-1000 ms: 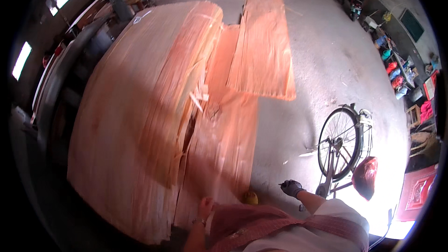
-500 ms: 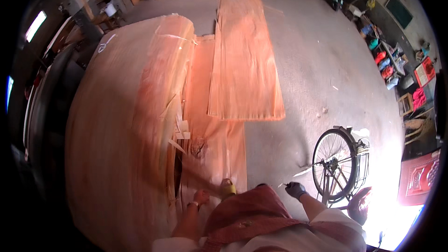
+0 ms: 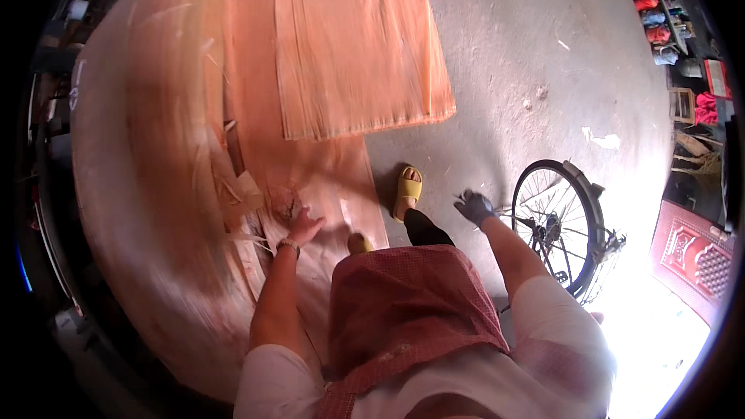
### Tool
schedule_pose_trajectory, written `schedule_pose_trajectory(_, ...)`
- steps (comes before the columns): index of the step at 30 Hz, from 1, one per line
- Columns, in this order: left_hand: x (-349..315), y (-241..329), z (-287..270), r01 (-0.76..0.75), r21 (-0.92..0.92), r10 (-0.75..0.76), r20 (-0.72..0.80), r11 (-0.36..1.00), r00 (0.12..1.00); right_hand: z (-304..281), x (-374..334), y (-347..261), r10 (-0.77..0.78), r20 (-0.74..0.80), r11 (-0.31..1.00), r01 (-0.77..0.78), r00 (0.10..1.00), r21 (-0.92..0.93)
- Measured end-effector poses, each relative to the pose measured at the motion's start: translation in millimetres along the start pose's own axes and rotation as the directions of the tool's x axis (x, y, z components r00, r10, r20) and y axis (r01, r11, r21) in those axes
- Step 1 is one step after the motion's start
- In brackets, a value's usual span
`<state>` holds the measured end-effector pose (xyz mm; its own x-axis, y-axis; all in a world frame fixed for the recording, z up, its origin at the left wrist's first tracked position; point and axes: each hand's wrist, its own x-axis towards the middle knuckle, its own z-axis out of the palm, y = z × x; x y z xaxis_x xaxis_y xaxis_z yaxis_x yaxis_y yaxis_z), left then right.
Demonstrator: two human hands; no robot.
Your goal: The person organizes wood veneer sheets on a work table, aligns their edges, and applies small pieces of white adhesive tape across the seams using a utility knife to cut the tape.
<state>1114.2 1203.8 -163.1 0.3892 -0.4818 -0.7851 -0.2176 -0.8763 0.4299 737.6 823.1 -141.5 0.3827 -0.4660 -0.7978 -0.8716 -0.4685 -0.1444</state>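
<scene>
My bare left hand (image 3: 305, 226), with a band at its wrist, hovers over or touches the lower sheets of wood veneer (image 3: 341, 178); its fingers are apart and I see nothing in them. My right hand (image 3: 475, 208) wears a grey glove and hangs above the floor beside a bicycle wheel (image 3: 555, 225). Its fingers look curled, and whatever they hold is too small and blurred to name. Ahead lies a neat stack of orange-brown veneer sheets (image 3: 361, 46), partly on the lower sheets. A tall, curved pile of veneer (image 3: 147, 155) stands to my left.
Torn veneer scraps (image 3: 244, 190) stick out along the tall pile's edge. The bicycle stands close to my right arm. My yellow slippers (image 3: 408, 186) show below. A white scrap (image 3: 601, 138) lies on the concrete floor (image 3: 497, 70); a carved red panel (image 3: 691, 260) stands far right.
The view has tipped downward, so the veneer stack sits higher in it. My left hand has reached forward with spread fingers. My right hand has moved forward too, and a foot has come into view.
</scene>
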Motion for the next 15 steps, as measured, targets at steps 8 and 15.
schedule_pose_trajectory(8, 198, 75, 15, 0.356, -0.457, -0.331, 0.136, 0.815, 0.934, -13, 269, -3, 0.019, 0.003, 0.974, -0.018, 1.0, -0.227)
schedule_pose_trajectory(15, 396, -21, 72, -0.015, -1.0, -0.452, -0.003, -0.023, 0.892, 1, 464, 49, 0.12, -0.53, 0.99, -0.143, 0.84, -0.003)
